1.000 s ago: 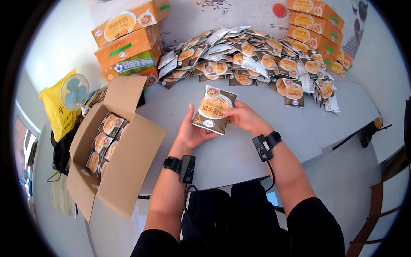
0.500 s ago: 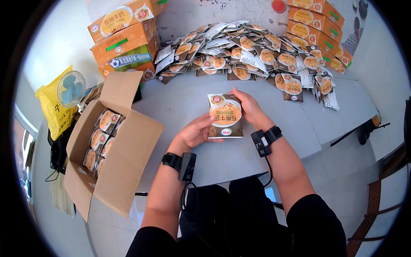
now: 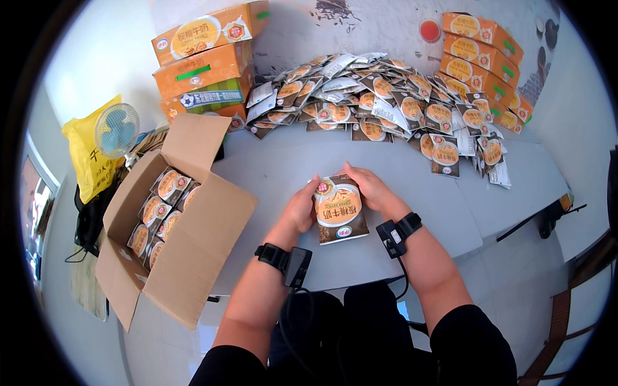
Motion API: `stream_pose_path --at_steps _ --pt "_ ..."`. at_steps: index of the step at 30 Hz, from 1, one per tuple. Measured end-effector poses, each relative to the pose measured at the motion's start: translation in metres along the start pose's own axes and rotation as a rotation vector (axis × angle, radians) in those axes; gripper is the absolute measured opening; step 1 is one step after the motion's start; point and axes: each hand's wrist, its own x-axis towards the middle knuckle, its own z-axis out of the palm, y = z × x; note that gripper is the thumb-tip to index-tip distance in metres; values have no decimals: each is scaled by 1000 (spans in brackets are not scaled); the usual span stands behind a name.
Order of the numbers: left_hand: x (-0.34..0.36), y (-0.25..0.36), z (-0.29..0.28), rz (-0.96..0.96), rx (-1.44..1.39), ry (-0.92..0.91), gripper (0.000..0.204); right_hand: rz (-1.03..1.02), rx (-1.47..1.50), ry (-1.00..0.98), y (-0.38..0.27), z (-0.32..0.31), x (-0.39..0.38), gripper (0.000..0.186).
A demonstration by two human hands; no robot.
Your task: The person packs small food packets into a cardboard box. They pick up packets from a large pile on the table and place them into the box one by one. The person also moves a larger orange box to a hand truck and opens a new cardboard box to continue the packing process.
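Note:
A brown and orange drink packet (image 3: 341,211) is held between my two hands, its printed front turned up toward me. My left hand (image 3: 301,204) grips its left edge, thumb near the upper corner and the other fingers mostly hidden behind. On the far right corner, my right hand (image 3: 371,189) is closed, with its fingers along the side. Beyond them a heap of matching packets (image 3: 374,131) covers the back of the grey table (image 3: 264,164). An opened cardboard box (image 3: 199,228) at the left contains several upright packets (image 3: 154,211) in rows.
Orange cartons (image 3: 199,67) are stacked at the back left, and another stack of cartons (image 3: 479,55) stands at the back right. Left of the box are a small fan (image 3: 117,130) and a yellow bag (image 3: 87,157). Black straps with small devices (image 3: 297,267) and cables sit on my wrists.
My left hand has shifted from the packet's lower left up along its left edge. The packet sits lower in view and slightly turned. The whole scene has dropped a little in the picture.

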Motion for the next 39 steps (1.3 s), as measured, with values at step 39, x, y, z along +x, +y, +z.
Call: stream_pose_path --at_steps 39 --pt "-90 69 42 321 -132 10 28 -239 101 173 0 -20 1 50"
